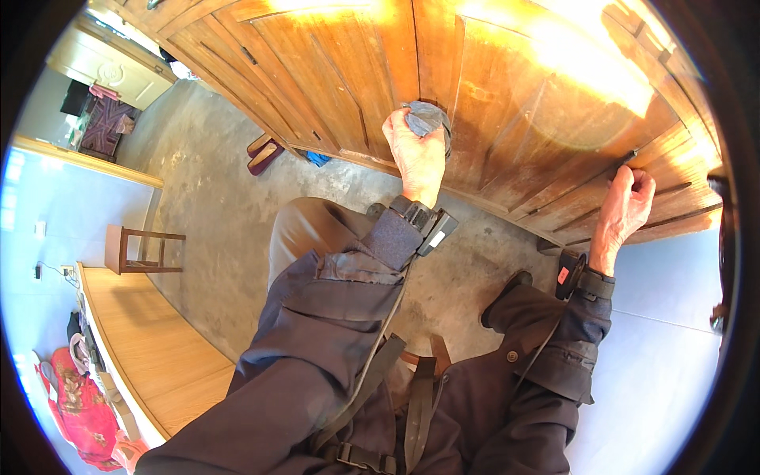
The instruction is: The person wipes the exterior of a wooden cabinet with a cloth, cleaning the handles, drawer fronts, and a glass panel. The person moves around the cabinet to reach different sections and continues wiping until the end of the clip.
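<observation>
My left hand presses a bunched grey-blue cloth against the front of a varnished wooden cabinet, by the seam between two panelled doors. Farther right, my right hand is at the cabinet's right side, its fingers curled towards the wood. A dark metal hinge or catch sits just above it. The fingertips are partly turned away, so whether they grip anything does not show. Each wrist wears a dark strap with a small box. Strong light whitens the upper right of the cabinet.
Maroon slip-on shoes and a blue item lie by the cabinet's foot on the concrete floor. At left are a wooden stool, a long wood-faced piece of furniture and red floral fabric. A pale blue wall stands at right.
</observation>
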Demonstrator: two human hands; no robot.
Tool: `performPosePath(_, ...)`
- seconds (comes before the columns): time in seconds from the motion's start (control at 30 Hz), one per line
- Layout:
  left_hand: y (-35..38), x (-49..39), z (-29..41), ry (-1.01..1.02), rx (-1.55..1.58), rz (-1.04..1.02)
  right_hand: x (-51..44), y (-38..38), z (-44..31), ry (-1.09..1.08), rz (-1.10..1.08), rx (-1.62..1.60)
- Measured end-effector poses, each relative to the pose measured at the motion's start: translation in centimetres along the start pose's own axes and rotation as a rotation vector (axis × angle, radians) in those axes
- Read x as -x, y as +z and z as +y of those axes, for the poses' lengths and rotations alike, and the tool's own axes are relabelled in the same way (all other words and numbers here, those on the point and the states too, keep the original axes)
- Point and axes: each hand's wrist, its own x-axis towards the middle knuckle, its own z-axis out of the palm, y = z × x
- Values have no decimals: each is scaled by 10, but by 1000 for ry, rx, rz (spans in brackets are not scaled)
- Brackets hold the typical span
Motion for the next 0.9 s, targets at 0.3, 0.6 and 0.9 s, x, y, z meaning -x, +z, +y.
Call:
performPosePath(0.3,9,-7,-23,-186,296,0,1,0,1,-10,-6,6)
performPosePath(0.6,-12,-11,-12,-203,354,-10,0,1,2,20,-1,21)
performPosePath(0.9,-21,-22,-15,-268,570,-38,-1,1,2,34,-2,-1)
